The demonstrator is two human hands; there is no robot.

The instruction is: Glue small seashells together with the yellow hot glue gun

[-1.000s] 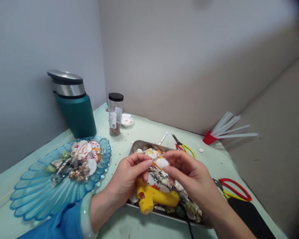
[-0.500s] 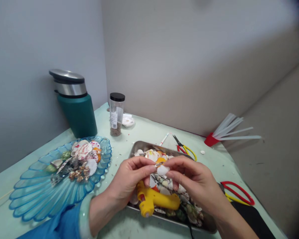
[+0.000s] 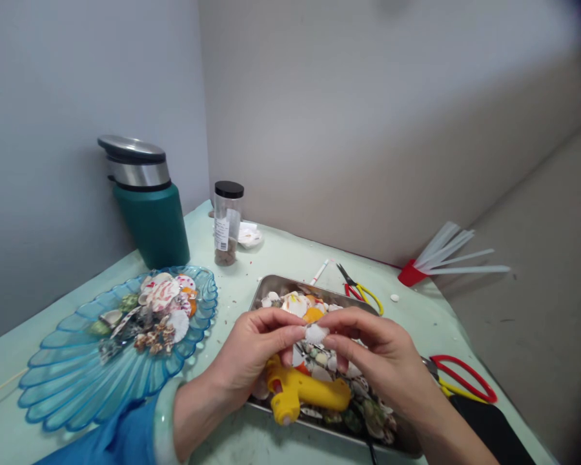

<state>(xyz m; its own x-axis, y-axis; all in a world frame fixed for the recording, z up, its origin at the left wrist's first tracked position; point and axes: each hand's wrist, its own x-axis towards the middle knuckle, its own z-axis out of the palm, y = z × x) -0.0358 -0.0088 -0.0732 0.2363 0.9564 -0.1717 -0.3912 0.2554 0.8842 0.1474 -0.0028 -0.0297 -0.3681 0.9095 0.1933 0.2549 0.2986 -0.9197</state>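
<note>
Pale green covers the worktop [image 3: 290, 248] before us. Nearest, a blue sleeve [image 3: 111, 433] and a pale bangle [image 3: 164, 420] lead to our left hand [image 3: 254, 342]; our right hand [image 3: 382, 342] meets it from the other side. Both hands pinch with thumb and fingers, and between them sits a small white scallop shell [image 3: 316, 333], held up above the metal tray [image 3: 290, 282]. We judge that a light hold on its rim serves best: thin edges can chip, and the ribbed face shows better uncovered. Bare wrists should keep clear of the yellow glue gun [image 3: 319, 391] lying across the tray's mixed shells [image 3: 319, 357], since we cannot tell whether it is hot.

To the left, a blue scalloped plate [image 3: 77, 381] carries a heap of shells [image 3: 162, 294]; to the right lie large scissors [image 3: 489, 391] with red and yellow handles, beside a flat black object [image 3: 494, 426] we cannot identify. Beyond the tray are a white pen [image 3: 319, 271], small scissors [image 3: 352, 283] and a red cup [image 3: 411, 274] bristling with translucent sticks [image 3: 465, 270].

Farther back, a teal bottle [image 3: 152, 223] shows us no brand. A black-lidded jar [image 3: 226, 226] bears a white label [image 3: 221, 232] with a barcode and print too small to read. Grey walls [image 3: 368, 129] close the corner.
</note>
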